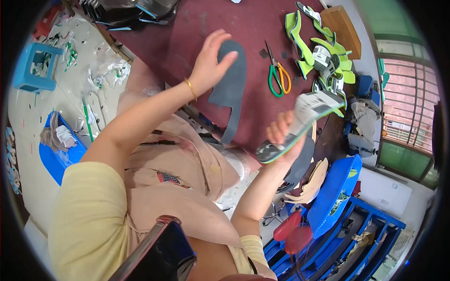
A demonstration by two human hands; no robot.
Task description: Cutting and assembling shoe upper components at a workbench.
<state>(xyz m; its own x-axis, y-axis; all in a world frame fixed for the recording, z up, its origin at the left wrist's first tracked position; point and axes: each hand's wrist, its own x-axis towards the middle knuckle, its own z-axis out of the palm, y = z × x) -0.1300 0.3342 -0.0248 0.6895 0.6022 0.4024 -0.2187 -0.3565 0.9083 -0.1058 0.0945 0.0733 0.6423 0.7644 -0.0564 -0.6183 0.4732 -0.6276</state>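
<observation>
A dark grey sole-shaped sheet (234, 84), with a step cut into its lower side, lies at the table's near edge, its narrow tail reaching past the edge. My left hand (213, 61) rests at its rounded upper end, thumb on the sheet and fingers stretched out beside it. My right hand (287, 136) grips a curved shoe sole (309, 114), white and dark on its face with a green rim, raised and tilted above the table's right side. Scissors (277, 75) with one green and one orange handle lie between the hands and a pile of lime-green soles (307, 44).
The maroon table (197, 18) carries black plastic bags (136, 11) at the far left and a wooden block (340, 28) at the far right. A blue stool (35, 68) and scraps stand left. Blue bins (335, 196) and a rack (375, 220) are at lower right.
</observation>
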